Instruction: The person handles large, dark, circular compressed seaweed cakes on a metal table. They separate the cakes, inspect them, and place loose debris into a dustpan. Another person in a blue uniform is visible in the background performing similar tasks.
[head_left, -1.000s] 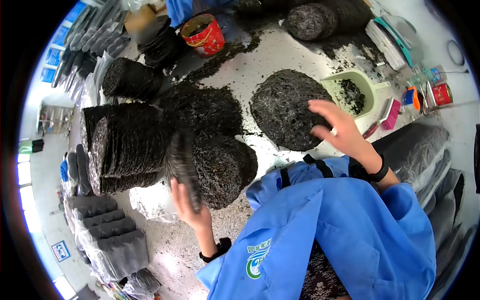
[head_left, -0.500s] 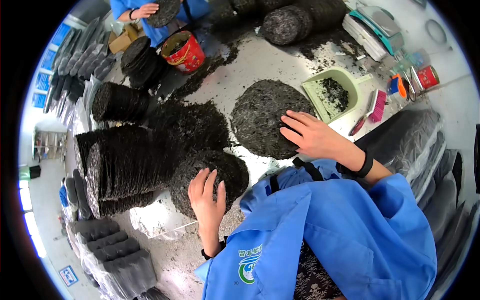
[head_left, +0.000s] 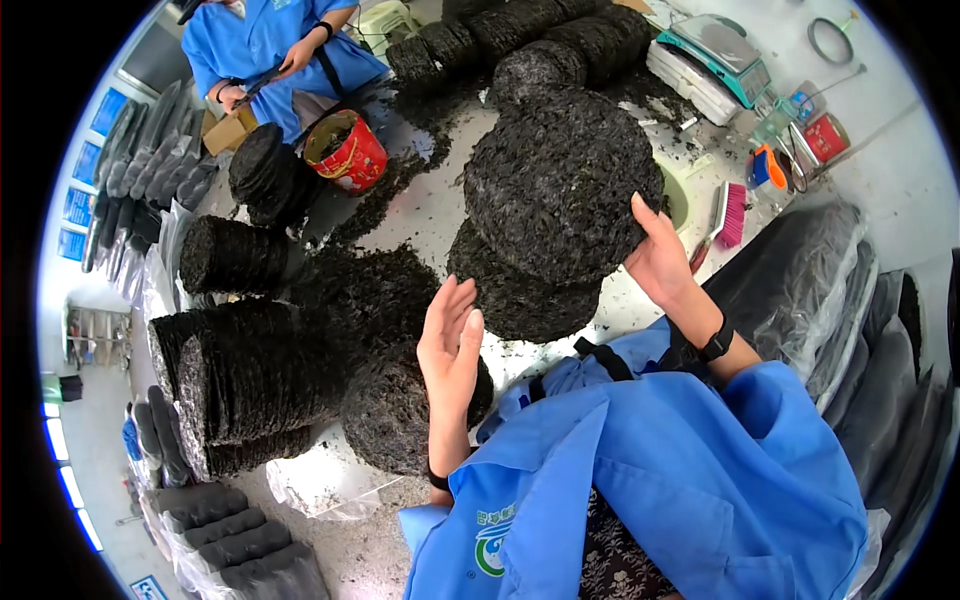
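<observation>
— Gripping the big round dark disc (head_left: pixel 560 185) by its lower right edge, the right hand (head_left: pixel 665 262) has it lifted and tilted above the worktop (head_left: pixel 440 215), fingers curled behind the rim. Do you see it?

— Yes. It hangs over a second disc (head_left: pixel 520 295) lying flat just below. The left hand (head_left: pixel 452 345) is open, palm turned inward, holding nothing, above a squat round stack (head_left: pixel 395 415) by the body.

— My worry is that one-sided hold. The disc looks like pressed dried leaf, and loose crumbs already litter the surface. Held by one edge, it could crack or shed more.

— Or slip sideways, I'd judge, toward the green bowl (head_left: pixel 680 195) and the pink brush (head_left: pixel 730 212) just beside it.

— The red tin (head_left: pixel 348 152) is well apart, and so is the other person's hand (head_left: pixel 298 55) at the far end.

— Then the open hand getting under the disc would matter most.
</observation>
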